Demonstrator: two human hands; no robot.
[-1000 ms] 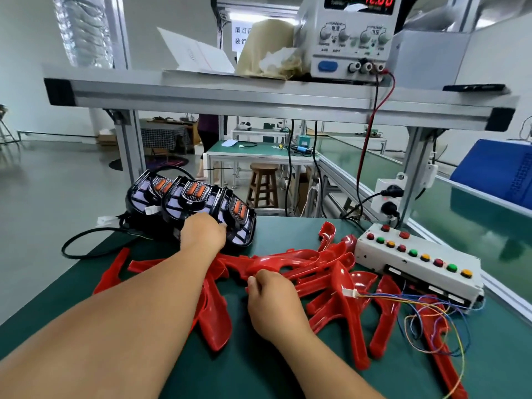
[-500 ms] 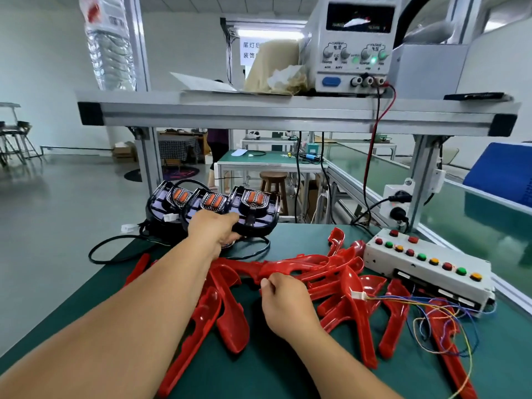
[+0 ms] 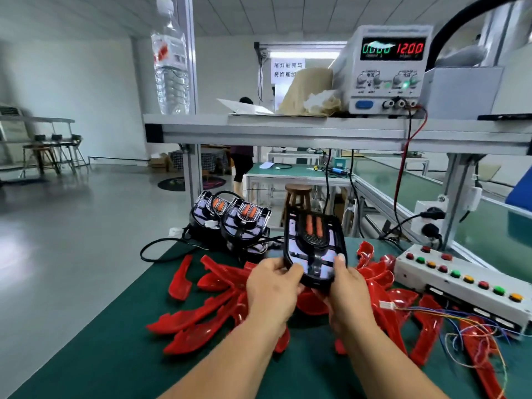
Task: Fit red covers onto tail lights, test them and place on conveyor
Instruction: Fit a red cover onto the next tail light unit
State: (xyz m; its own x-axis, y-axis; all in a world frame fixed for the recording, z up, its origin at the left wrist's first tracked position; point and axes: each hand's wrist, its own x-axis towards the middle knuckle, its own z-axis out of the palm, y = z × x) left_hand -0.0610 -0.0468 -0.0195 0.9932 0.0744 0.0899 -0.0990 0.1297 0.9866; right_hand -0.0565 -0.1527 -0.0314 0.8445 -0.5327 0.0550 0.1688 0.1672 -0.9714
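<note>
Gripping the tail light [image 3: 313,246] by its lower end, the left hand [image 3: 272,286] and right hand [image 3: 345,292] are holding it upright between them, above the covers [image 3: 201,312] at the middle of the worktop [image 3: 115,355].

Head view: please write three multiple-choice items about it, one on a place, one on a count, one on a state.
1. Where do the red covers lie?
A. on the green table
B. on the shelf
C. on the floor

2. How many tail lights stand on the table?
A. one
B. two
C. four

3. The third light is:
A. lifted, gripped by left hand and right hand
B. lying among the covers
C. on the conveyor

Key:
1 A, the covers are spread over the table.
2 B, two stand side by side behind the hands.
3 A, fingers of both hands curl round its lower end.
</note>
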